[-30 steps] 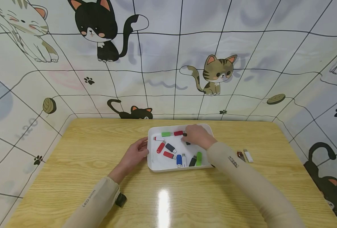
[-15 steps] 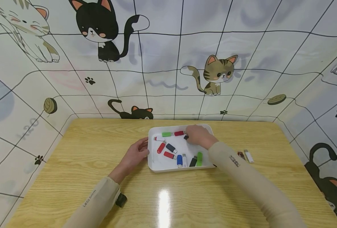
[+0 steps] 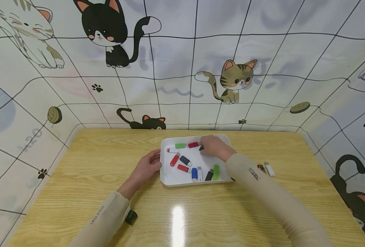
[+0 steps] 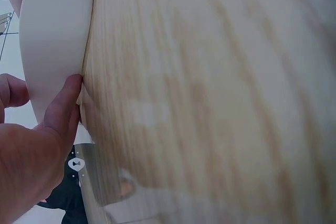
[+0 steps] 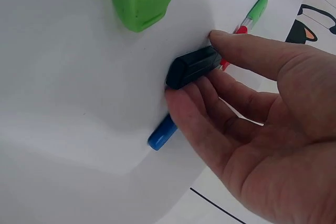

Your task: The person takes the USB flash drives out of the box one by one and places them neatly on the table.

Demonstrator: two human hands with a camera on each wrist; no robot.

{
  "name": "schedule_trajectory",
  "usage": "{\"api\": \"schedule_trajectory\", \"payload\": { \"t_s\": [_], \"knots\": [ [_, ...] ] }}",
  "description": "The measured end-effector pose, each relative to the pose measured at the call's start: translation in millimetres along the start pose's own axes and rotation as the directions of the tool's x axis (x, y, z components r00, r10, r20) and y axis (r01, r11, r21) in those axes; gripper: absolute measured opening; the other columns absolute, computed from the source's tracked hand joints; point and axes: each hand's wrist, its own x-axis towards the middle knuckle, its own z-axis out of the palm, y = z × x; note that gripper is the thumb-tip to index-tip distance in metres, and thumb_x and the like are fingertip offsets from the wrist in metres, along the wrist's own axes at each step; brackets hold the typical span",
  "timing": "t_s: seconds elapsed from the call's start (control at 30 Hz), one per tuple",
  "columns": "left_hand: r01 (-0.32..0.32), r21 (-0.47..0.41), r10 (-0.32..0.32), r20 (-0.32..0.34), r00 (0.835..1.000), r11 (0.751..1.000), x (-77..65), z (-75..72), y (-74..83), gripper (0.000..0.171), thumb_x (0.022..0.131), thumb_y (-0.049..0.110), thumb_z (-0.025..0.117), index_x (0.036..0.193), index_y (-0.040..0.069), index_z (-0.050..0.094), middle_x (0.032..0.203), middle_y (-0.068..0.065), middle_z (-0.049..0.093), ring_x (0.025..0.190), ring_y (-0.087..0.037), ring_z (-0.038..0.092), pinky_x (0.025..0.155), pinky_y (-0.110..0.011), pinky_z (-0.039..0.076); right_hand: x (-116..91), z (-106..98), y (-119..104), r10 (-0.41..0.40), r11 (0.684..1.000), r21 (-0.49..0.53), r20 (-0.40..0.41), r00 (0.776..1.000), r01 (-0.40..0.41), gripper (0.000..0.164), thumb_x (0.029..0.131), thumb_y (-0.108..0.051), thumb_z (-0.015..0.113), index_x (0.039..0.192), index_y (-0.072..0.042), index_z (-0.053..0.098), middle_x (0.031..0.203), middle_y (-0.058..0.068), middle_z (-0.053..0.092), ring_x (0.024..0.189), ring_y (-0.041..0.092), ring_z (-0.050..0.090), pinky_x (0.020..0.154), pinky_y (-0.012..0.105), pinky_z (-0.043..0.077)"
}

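Note:
A white tray [image 3: 196, 184] holding several USB flash drives sits on the table. My left hand [image 3: 144, 168] holds its left side, with the fingers [image 4: 65, 103] against the outer wall and a digit at the rim in the left wrist view. Over the tray's back right, my right hand [image 3: 216, 148] pinches a black flash drive [image 5: 191, 67] between thumb and fingers, close over the tray floor. Beside that hand lie a red drive [image 3: 193, 144] and a green drive [image 3: 180, 145]. Behind its fingers, a blue drive [image 5: 163, 134] is partly hidden in the right wrist view.
Two more drives lie on the table right of the tray: a white one [image 3: 269, 169] and a dark red and silver one [image 3: 261, 168]. Nearer the tray's front are a blue drive [image 3: 194, 174] and a bright green one [image 3: 216, 172]. A cat-patterned curtain [image 3: 176, 89] surrounds the wooden table [image 3: 151, 216].
My right hand has shifted slightly within the tray, and the black drive at its fingertips has moved a little up and left. The left hand stays at the tray's side.

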Motion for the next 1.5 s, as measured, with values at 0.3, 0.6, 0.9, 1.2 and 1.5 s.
{"api": "schedule_trajectory", "payload": {
  "t_s": [0.3, 0.6, 0.9, 1.2, 1.5],
  "knots": [
    [-0.002, -0.007, 0.002, 0.006, 1.0, 1.0, 0.2, 0.3, -1.2, 0.062, 0.089, 0.006, 0.055, 0.149, 0.008, 0.038, 0.142, -0.011, 0.049, 0.124, -0.023, 0.051, 0.096, -0.037, 0.047, 0.5, 0.8, 1.3, 0.007, 1.0, 0.016, 0.025, 1.0, -0.007, 0.011, 0.088, -0.008, 0.062, 0.098, -0.003, 0.062, 0.084, 0.006, 0.058, 0.077, 0.02, 0.052, 0.068, 0.031, 0.045],
    [-0.027, -0.008, 0.027, 0.012, 1.0, 1.0, -1.2, 1.0, -0.6, 0.061, 0.09, 0.003, 0.053, 0.149, 0.005, 0.037, 0.143, -0.015, 0.047, 0.125, -0.026, 0.05, 0.096, -0.039, 0.046, -8.4, -3.5, 1.2, 0.023, 0.998, 0.05, 0.021, 1.0, -0.024, 0.022, 0.087, -0.011, 0.064, 0.108, -0.003, 0.064, 0.094, 0.005, 0.062, 0.081, 0.018, 0.054, 0.07, 0.03, 0.048],
    [-0.002, -0.023, 0.002, 0.019, 1.0, 1.0, -0.4, 0.3, -3.0, 0.061, 0.09, 0.004, 0.053, 0.149, 0.007, 0.036, 0.144, -0.012, 0.047, 0.127, -0.024, 0.048, 0.095, -0.037, 0.047, -25.8, -15.3, 5.3, 0.016, 0.993, 0.117, -0.021, 1.0, -0.013, 0.03, 0.089, -0.018, 0.064, 0.116, -0.004, 0.063, 0.099, 0.004, 0.062, 0.081, 0.018, 0.056, 0.071, 0.029, 0.051],
    [0.002, -0.028, -0.002, 0.02, 1.0, 1.0, 1.2, -1.5, -6.6, 0.062, 0.09, 0.004, 0.053, 0.149, 0.008, 0.036, 0.144, -0.013, 0.046, 0.127, -0.025, 0.048, 0.096, -0.038, 0.047, -50.3, -24.0, 16.1, -0.018, 0.983, 0.179, -0.116, 0.993, 0.039, 0.028, 0.089, -0.018, 0.065, 0.112, -0.002, 0.064, 0.101, 0.006, 0.065, 0.087, 0.019, 0.058, 0.074, 0.032, 0.053],
    [-0.001, -0.023, 0.001, 0.022, 1.0, 1.0, 0.4, -0.4, -5.0, 0.062, 0.089, 0.004, 0.052, 0.149, 0.007, 0.037, 0.143, -0.012, 0.047, 0.127, -0.024, 0.048, 0.096, -0.038, 0.047, -75.8, -30.2, 31.2, 0.032, 0.975, 0.224, -0.141, 0.989, 0.001, 0.034, 0.09, -0.022, 0.064, 0.117, -0.002, 0.062, 0.103, 0.009, 0.065, 0.09, 0.021, 0.058, 0.075, 0.035, 0.053]
  ]
}}
